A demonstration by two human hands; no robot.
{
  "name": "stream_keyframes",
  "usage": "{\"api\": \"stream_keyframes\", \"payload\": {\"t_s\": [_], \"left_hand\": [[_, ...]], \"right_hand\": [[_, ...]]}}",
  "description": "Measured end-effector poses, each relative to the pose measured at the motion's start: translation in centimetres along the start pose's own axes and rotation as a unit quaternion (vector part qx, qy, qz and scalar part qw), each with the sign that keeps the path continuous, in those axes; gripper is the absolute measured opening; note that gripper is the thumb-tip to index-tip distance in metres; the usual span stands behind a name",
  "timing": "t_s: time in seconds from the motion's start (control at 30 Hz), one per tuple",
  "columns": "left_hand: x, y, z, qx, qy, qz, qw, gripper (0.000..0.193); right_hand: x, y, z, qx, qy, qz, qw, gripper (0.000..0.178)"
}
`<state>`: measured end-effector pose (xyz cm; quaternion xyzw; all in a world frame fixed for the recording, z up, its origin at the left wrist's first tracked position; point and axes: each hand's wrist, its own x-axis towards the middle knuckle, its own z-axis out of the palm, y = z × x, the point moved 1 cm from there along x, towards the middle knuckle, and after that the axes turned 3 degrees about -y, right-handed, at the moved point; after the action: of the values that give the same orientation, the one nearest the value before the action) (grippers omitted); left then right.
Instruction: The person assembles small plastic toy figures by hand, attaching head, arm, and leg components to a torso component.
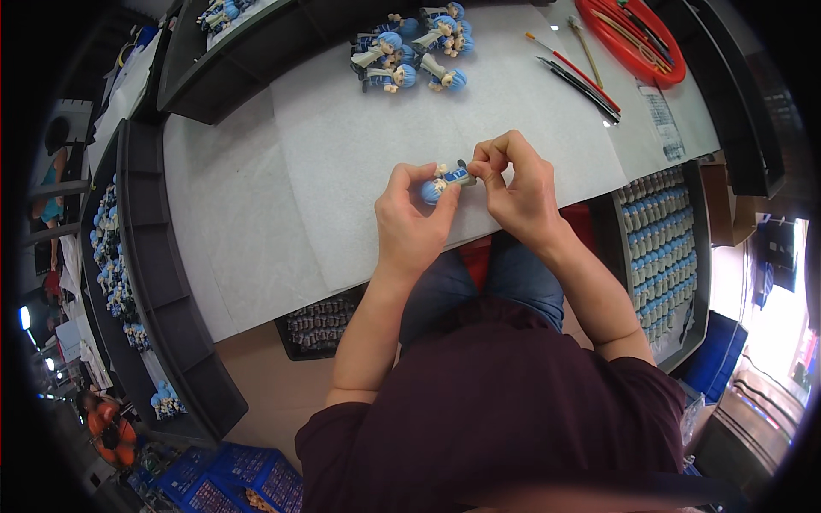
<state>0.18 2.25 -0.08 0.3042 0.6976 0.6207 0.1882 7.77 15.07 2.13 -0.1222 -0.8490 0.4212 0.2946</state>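
A small figurine (pixel 456 176) with light blue hair and a blue and pale outfit lies on its side between my hands, just above the near part of the white-covered table. My left hand (pixel 413 214) grips it around the head and upper body, thumb and fingers on either side. At the figurine's leg end, the thumb and fingertips of my right hand (pixel 518 184) pinch together; whether they hold a leg or a tiny part there is too small to make out. Farther back lies a loose pile of similar blue-haired figurines (pixel 410 53).
Pens and brushes (pixel 581 85) lie at the back right beside a red oval tray (pixel 629 38) of tools. Dark bins hold figurines at left (pixel 154 282) and in rows at right (pixel 626 256). A dark tray (pixel 321 329) sits below the table's front edge.
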Motion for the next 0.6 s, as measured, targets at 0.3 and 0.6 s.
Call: {"api": "stream_keyframes", "payload": {"t_s": [0.3,0.6], "left_hand": [[-0.1,0.2,-0.2,-0.050,-0.019,-0.022,0.998,0.027],[-0.2,0.0,-0.2,-0.112,-0.014,-0.022,0.993,0.027]], "right_hand": [[0.9,2.5,-2.1,0.024,0.096,0.046,0.994,0.019],[1.1,4.1,-3.5,0.058,0.105,0.125,0.985,0.019]]}}
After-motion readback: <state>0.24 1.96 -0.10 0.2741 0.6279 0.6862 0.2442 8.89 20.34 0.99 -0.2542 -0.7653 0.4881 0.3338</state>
